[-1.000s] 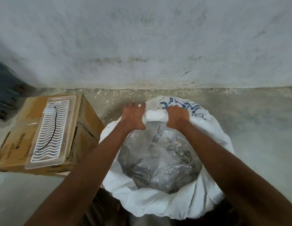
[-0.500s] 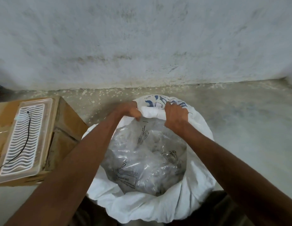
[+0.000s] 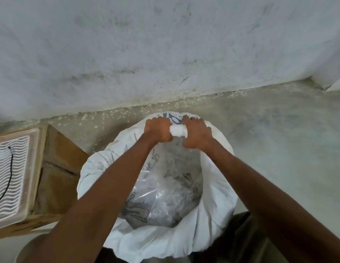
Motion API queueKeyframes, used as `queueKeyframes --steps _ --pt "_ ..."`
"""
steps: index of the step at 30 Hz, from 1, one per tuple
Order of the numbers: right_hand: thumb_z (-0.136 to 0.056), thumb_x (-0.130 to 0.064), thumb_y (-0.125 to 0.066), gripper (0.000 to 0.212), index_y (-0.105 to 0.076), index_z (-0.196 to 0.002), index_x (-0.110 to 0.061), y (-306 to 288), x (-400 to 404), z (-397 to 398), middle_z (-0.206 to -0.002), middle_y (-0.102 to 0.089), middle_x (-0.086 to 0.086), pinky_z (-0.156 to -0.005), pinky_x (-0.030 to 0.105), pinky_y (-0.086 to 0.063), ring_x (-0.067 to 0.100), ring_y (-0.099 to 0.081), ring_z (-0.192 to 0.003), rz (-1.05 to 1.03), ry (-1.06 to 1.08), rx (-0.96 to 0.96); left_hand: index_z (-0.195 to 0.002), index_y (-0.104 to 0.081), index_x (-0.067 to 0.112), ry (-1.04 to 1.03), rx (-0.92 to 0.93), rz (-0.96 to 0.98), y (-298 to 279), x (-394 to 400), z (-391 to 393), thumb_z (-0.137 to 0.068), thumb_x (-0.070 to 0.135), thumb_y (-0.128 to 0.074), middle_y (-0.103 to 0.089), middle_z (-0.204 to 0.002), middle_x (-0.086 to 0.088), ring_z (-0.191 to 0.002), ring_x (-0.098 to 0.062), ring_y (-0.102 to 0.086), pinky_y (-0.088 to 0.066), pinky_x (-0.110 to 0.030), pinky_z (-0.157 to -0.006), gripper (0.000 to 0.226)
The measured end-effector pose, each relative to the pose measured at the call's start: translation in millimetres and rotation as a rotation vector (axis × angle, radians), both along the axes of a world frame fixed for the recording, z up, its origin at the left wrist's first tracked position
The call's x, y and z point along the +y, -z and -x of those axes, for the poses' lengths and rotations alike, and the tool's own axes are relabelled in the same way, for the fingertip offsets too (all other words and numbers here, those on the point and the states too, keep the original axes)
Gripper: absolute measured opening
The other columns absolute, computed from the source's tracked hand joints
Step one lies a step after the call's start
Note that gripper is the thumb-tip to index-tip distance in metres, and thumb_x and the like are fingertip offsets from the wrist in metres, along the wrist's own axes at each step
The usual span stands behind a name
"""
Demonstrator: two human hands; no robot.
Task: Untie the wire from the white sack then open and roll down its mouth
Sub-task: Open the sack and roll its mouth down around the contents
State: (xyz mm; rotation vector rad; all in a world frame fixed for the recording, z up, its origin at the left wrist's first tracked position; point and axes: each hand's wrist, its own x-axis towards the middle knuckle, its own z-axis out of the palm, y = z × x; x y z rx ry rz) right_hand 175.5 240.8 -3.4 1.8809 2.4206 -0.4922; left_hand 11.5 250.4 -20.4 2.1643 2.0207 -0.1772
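The white sack (image 3: 218, 188) stands open on the floor (image 3: 279, 141) near the wall (image 3: 165, 44), with clear printed plastic inside. The left hand (image 3: 158, 131) and right hand (image 3: 197, 134) each grip its rolled far rim (only a short stretch of roll between them). A black wire (image 3: 8, 174) lies on a white tray (image 3: 12, 175) atop the cardboard box (image 3: 57, 168) to the left.

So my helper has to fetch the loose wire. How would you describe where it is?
Left of the white sack stands a cardboard box by the wall. On its top lies a white ribbed tray, and the wire is the thin black curved strand across it, the only dark line there.
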Motion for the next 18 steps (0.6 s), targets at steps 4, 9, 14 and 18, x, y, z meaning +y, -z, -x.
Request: queueKeyframes --steps 4,9,14,18 --pt "-0.075 -0.046 -0.077 0.082 -0.036 -0.139 -0.014 10.8 -32.1 -18.4 -0.126 -0.053 0.009 -0.089 0.043 -0.047 0.031 -0.058 -0.115 -0.176 0.172 -0.184 -0.114 -0.067 0.017 -0.053 -0.079 0.320 -15.6 20.7 6.4 -0.056 0.035 -0.088 -0.069 -0.115 -0.007 -0.100 -0.028 -0.066 -0.056 -0.040 -0.088 0.065" --pt "-0.085 -0.029 -0.070 0.050 -0.060 -0.129 -0.008 -4.4 -8.7 -42.2 -0.128 -0.064 0.012 -0.095 0.036 -0.050 0.028 -0.061 -0.115 0.214 0.249 0.244 -0.139 -0.043 0.016 0.230 0.251 -0.071 -5.7 2.9 -17.3 -0.060 0.049 -0.081 -0.061 -0.123 -0.016 -0.118 -0.038 -0.052 -0.043 -0.048 -0.094 0.094" --pt "-0.071 -0.009 -0.083 0.054 -0.067 -0.122 -0.005 -28.1 8.5 -57.3 -0.110 -0.066 0.008 -0.076 0.030 -0.046 0.024 -0.059 -0.091 0.637 0.284 0.399 -0.126 -0.054 0.015 0.374 0.058 -0.142 -6.9 -5.6 -52.0 -0.070 0.036 -0.073 -0.065 -0.116 -0.009 -0.106 -0.031 -0.061 -0.048 -0.041 -0.081 0.063" --pt "-0.067 -0.038 -0.084 0.047 -0.069 -0.110 -0.029 -13.7 -18.8 -66.1 -0.115 -0.068 0.001 -0.086 0.032 -0.047 0.026 -0.062 -0.116 0.258 0.273 0.430 -0.103 -0.063 0.021 0.169 -0.045 0.107 -16.2 7.0 -64.1 -0.080 0.036 -0.060 -0.070 -0.108 -0.006 -0.100 -0.029 -0.065 -0.050 -0.041 -0.084 0.028"
